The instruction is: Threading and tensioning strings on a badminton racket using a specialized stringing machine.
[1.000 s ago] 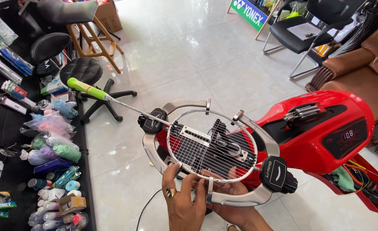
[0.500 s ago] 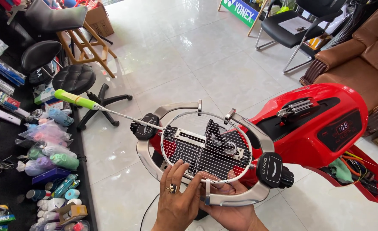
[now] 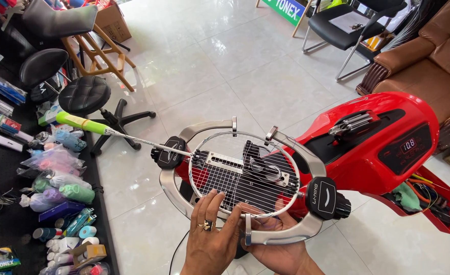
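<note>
A badminton racket [image 3: 245,175] with a green-wrapped handle [image 3: 80,122] is clamped flat in the silver cradle [image 3: 291,235] of a red stringing machine [image 3: 372,153]. My left hand [image 3: 212,237], a ring on one finger, lies on top of the string bed at the near rim, with fingers stretched out side by side over the strings. My right hand [image 3: 281,247] is under the cradle and racket head. Its fingertips press up against the strings from below near the rim. Whether either hand pinches a loose string is hidden.
A black cloth [image 3: 11,173] at the left carries several grip rolls, bags and small boxes. A black swivel stool [image 3: 85,97] and a wooden stool [image 3: 100,51] stand beyond it. A black chair [image 3: 347,30] and brown sofa [image 3: 428,66] stand at the right. A black cable [image 3: 176,252] hangs below the machine.
My left hand's fingers, curled at the near rim a second ago, now lie stretched over the strings. The right hand stays underneath. The view has shifted slightly.
</note>
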